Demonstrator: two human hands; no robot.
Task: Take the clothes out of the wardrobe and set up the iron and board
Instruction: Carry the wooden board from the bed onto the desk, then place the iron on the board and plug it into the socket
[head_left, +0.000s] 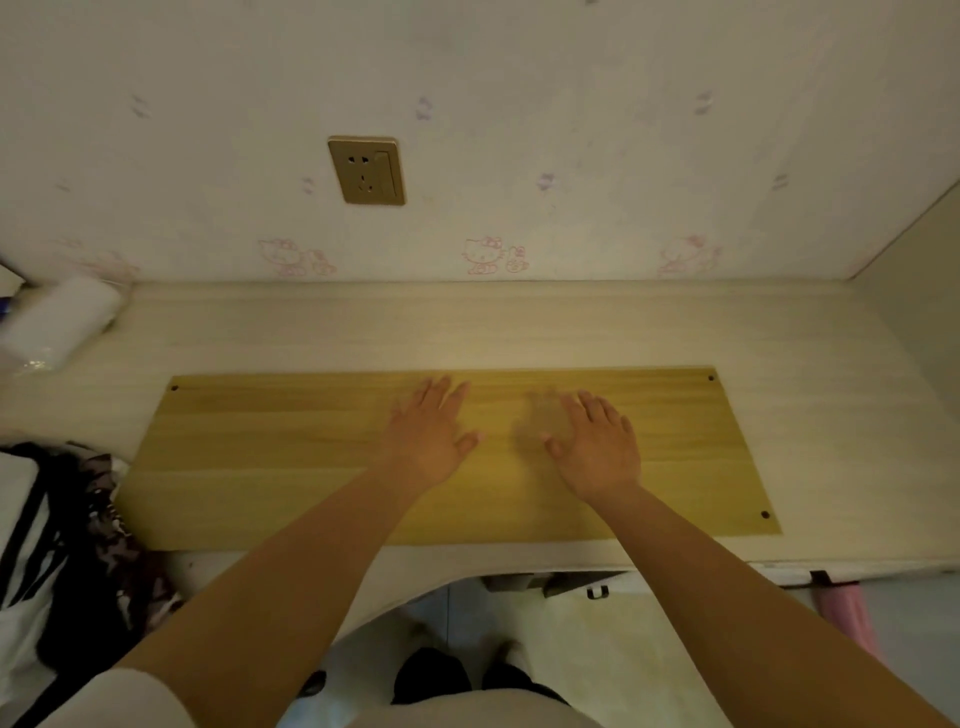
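Note:
A flat yellow-brown wooden board (291, 457) with small holes near its corners lies lengthwise on the pale desk (519, 327). My left hand (431, 436) rests palm down on the board's middle, fingers straight. My right hand (597, 447) lies palm down just to its right, fingers spread, slightly blurred. Neither hand holds anything. A pile of clothes (67, 551), black, white and patterned, sits at the desk's left edge. No iron is in view.
A brass wall socket (368, 170) is set in the wallpapered wall above the desk. A white paper roll (60, 322) lies at the back left. A pale side panel (919, 291) bounds the desk on the right. Pink cloth (844, 608) hangs under the desk's front right.

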